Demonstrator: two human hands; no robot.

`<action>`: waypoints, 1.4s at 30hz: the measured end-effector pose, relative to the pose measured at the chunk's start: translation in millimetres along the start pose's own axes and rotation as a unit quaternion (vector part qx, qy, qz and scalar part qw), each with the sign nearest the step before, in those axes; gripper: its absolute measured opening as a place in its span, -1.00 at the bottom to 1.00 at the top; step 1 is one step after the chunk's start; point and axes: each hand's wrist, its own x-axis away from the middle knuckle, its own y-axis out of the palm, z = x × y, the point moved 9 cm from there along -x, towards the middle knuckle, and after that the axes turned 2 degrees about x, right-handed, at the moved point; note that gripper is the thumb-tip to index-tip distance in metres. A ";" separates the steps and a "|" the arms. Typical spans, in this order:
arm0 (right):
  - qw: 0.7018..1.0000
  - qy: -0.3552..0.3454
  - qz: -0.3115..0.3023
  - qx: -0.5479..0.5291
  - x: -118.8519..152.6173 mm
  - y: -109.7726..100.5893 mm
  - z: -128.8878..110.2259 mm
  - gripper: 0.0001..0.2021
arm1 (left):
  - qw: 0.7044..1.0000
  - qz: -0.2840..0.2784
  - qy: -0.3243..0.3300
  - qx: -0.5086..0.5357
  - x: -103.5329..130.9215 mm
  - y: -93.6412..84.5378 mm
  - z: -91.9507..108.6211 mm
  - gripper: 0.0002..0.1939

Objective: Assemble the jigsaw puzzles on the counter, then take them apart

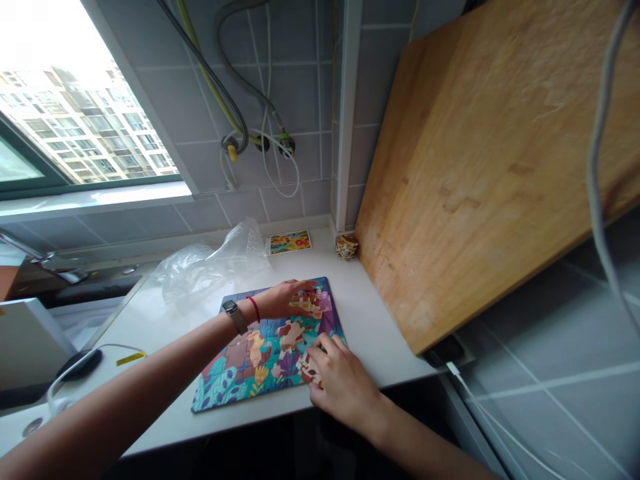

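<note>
A colourful jigsaw puzzle with cartoon animals lies flat on the white counter, most of its picture filled. My left hand, wearing a watch and a red bracelet, reaches over its upper right part. Its fingers are stretched and apart, close to the pieces there; whether they touch is hard to tell. At the lower right edge, my right hand has its fingers bent and closed around a brown-and-white puzzle piece, partly hidden by them. Whether that piece is lifted I cannot tell.
A crumpled clear plastic bag lies behind the puzzle, beside a small picture card. A patterned small object stands in the corner. A large wooden board leans at the right. A sink tap is at the left.
</note>
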 end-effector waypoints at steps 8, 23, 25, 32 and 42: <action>1.000 -0.009 0.001 -0.011 -0.2 -1.6 1.8 -0.56 | 0.999 -0.023 0.035 -0.026 -19.6 -0.1 12.1 -0.32; 0.995 -0.059 0.003 -0.086 -12.4 -19.0 15.7 -0.47 | 0.997 -0.067 0.005 -0.045 -26.0 11.0 14.1 -0.32; 0.991 -0.091 -0.006 -0.102 -14.5 -17.7 10.3 -0.45 | 0.996 -0.075 -0.005 -0.048 -27.6 12.6 13.3 -0.29; 0.980 -0.185 -0.024 -0.072 -48.8 -4.5 -18.1 -0.47 | 0.995 -0.092 -0.014 -0.031 -34.8 12.5 12.8 -0.32; 0.980 -0.140 -0.140 -0.010 -90.8 2.6 -16.2 -0.48 | 0.997 0.028 -0.066 0.030 25.8 -19.3 -36.6 -0.53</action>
